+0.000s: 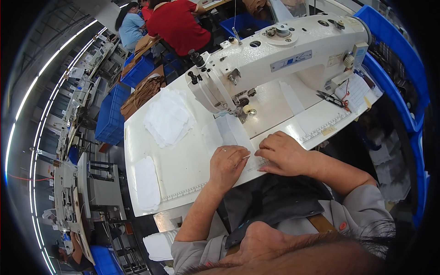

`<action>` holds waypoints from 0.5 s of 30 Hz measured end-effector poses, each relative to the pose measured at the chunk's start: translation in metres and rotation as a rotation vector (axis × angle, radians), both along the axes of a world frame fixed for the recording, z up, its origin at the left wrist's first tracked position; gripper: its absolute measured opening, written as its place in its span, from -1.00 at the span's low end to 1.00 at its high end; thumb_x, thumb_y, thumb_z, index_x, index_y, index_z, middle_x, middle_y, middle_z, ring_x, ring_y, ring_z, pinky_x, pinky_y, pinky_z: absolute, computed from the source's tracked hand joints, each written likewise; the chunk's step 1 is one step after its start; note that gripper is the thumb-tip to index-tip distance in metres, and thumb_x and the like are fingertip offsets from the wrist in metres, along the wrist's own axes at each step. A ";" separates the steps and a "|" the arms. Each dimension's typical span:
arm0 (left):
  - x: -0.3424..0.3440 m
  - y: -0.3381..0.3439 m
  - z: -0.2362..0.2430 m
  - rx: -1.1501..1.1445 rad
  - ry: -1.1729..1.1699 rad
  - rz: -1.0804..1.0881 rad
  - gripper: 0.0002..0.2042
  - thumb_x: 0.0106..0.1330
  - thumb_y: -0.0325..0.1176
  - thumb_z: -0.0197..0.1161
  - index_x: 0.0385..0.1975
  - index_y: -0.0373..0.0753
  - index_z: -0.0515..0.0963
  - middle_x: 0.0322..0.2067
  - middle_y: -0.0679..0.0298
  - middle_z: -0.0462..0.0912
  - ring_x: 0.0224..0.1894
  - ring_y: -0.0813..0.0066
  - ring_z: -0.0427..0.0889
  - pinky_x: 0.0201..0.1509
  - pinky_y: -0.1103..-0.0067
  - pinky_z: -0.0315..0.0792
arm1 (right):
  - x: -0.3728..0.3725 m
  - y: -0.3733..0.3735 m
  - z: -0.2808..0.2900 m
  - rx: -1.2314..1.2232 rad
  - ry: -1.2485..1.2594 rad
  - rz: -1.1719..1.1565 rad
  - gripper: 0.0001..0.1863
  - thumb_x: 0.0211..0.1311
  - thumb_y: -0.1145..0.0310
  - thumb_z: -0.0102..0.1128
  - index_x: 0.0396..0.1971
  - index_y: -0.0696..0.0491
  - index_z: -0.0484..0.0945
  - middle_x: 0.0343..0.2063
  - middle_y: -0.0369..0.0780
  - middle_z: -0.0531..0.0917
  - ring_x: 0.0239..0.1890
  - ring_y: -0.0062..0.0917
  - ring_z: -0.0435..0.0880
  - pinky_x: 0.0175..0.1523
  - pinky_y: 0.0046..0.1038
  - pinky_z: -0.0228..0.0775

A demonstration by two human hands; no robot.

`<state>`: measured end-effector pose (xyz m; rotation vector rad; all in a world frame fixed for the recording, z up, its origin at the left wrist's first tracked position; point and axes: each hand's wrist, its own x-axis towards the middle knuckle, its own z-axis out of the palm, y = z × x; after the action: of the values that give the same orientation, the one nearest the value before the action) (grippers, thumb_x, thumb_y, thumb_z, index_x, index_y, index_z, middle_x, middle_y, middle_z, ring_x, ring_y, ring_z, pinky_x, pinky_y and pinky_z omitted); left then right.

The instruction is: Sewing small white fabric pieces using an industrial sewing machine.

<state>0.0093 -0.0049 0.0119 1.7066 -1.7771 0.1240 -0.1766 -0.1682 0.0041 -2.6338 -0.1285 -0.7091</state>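
Observation:
My left hand (228, 165) pinches the edge of a white fabric piece (229, 129) that lies on the sewing table, running up to the needle area. My right hand (282, 153) rests just to the right, fingers curved and apart on the fabric's near end by a printed ruler strip. The white sewing machine (293, 50) stands over the far side, its presser foot (243, 112) at the fabric's top. A stack of white pieces (168, 117) lies left of the machine, with a smaller pile (147, 183) at the table's left corner.
Black-handled snips (329, 97) and paper (353, 91) lie at the table's right end. Blue crates (409, 68) stand at the right, more (109, 114) at the left beside brown material (140, 96). A person in red (176, 30) and others work behind; machine rows line the left.

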 end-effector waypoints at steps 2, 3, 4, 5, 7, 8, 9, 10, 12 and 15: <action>-0.006 -0.003 0.004 -0.013 -0.061 0.001 -0.83 0.14 -0.51 0.46 -0.29 -0.15 0.69 -0.22 0.32 0.77 -0.13 0.33 0.74 0.00 0.39 0.52 | -0.006 0.003 -0.006 -0.044 0.023 0.066 -0.57 0.09 0.09 0.47 -0.10 0.00 0.66 -0.27 -0.27 0.55 -0.13 -0.36 0.57 0.07 -0.28 0.37; -0.006 -0.003 0.004 -0.012 -0.061 0.003 -0.83 0.14 -0.51 0.46 -0.29 -0.15 0.69 -0.22 0.32 0.77 -0.13 0.33 0.74 0.00 0.39 0.52 | -0.008 0.003 -0.008 -0.054 -0.001 0.055 -0.59 0.09 0.08 0.46 -0.13 -0.01 0.68 -0.27 -0.29 0.54 -0.14 -0.39 0.55 0.07 -0.32 0.35; -0.007 -0.004 0.003 0.022 -0.066 -0.001 -0.83 0.13 -0.50 0.45 -0.29 -0.16 0.68 -0.21 0.32 0.76 -0.13 0.32 0.73 0.01 0.39 0.52 | -0.009 0.002 -0.009 -0.052 -0.002 0.057 -0.59 0.09 0.08 0.46 -0.13 -0.01 0.68 -0.27 -0.29 0.54 -0.14 -0.39 0.55 0.07 -0.32 0.35; -0.007 -0.004 0.003 0.057 -0.070 -0.004 -0.83 0.13 -0.50 0.45 -0.29 -0.16 0.68 -0.20 0.32 0.75 -0.13 0.32 0.73 0.01 0.38 0.52 | -0.009 0.001 -0.009 -0.044 0.006 0.058 -0.60 0.10 0.08 0.46 -0.13 -0.01 0.68 -0.27 -0.28 0.54 -0.14 -0.39 0.55 0.07 -0.32 0.35; -0.008 -0.005 -0.001 0.086 -0.109 -0.023 -0.84 0.14 -0.49 0.44 -0.29 -0.17 0.68 -0.20 0.32 0.75 -0.13 0.31 0.72 0.01 0.38 0.52 | -0.009 0.000 -0.009 -0.038 0.010 0.066 -0.60 0.10 0.09 0.45 -0.13 0.00 0.68 -0.27 -0.28 0.54 -0.14 -0.39 0.55 0.06 -0.33 0.35; -0.008 -0.005 -0.003 0.115 -0.148 -0.044 -0.85 0.15 -0.48 0.43 -0.29 -0.18 0.68 -0.19 0.32 0.74 -0.13 0.30 0.72 0.01 0.38 0.52 | -0.009 0.001 -0.009 -0.042 0.013 0.068 -0.60 0.10 0.09 0.45 -0.13 0.00 0.68 -0.27 -0.28 0.54 -0.14 -0.39 0.55 0.06 -0.33 0.35; -0.008 -0.004 -0.004 0.112 -0.151 -0.036 -0.85 0.15 -0.48 0.43 -0.29 -0.18 0.68 -0.19 0.32 0.74 -0.13 0.30 0.72 0.01 0.38 0.52 | -0.008 0.001 -0.009 -0.046 0.017 0.070 -0.61 0.10 0.09 0.46 -0.13 0.00 0.68 -0.27 -0.29 0.55 -0.14 -0.40 0.56 0.05 -0.33 0.35; -0.009 -0.004 -0.005 0.118 -0.153 -0.029 -0.86 0.16 -0.47 0.42 -0.28 -0.18 0.68 -0.20 0.32 0.73 -0.13 0.29 0.71 0.01 0.37 0.53 | -0.008 0.001 -0.010 -0.051 0.014 0.081 -0.61 0.10 0.09 0.46 -0.13 0.00 0.68 -0.27 -0.29 0.55 -0.14 -0.40 0.56 0.05 -0.33 0.35; -0.011 -0.002 -0.007 0.118 -0.157 -0.009 -0.87 0.17 -0.46 0.41 -0.28 -0.18 0.68 -0.20 0.32 0.73 -0.13 0.29 0.71 0.01 0.37 0.53 | -0.007 0.002 -0.011 -0.063 -0.042 0.071 -0.61 0.11 0.10 0.46 -0.13 0.00 0.68 -0.27 -0.30 0.56 -0.14 -0.41 0.56 0.04 -0.33 0.35; -0.015 0.000 -0.014 0.115 -0.084 0.029 -0.86 0.18 -0.47 0.40 -0.26 -0.18 0.68 -0.21 0.33 0.72 -0.14 0.29 0.70 -0.03 0.37 0.52 | -0.006 0.004 -0.009 -0.080 -0.039 0.063 -0.62 0.11 0.11 0.47 -0.13 -0.01 0.69 -0.26 -0.30 0.57 -0.14 -0.42 0.56 0.03 -0.34 0.35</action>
<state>-0.0061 -0.0054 -0.0022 1.8338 -1.8522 0.1092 -0.1827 -0.1644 -0.0049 -2.6794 -0.2546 -0.7486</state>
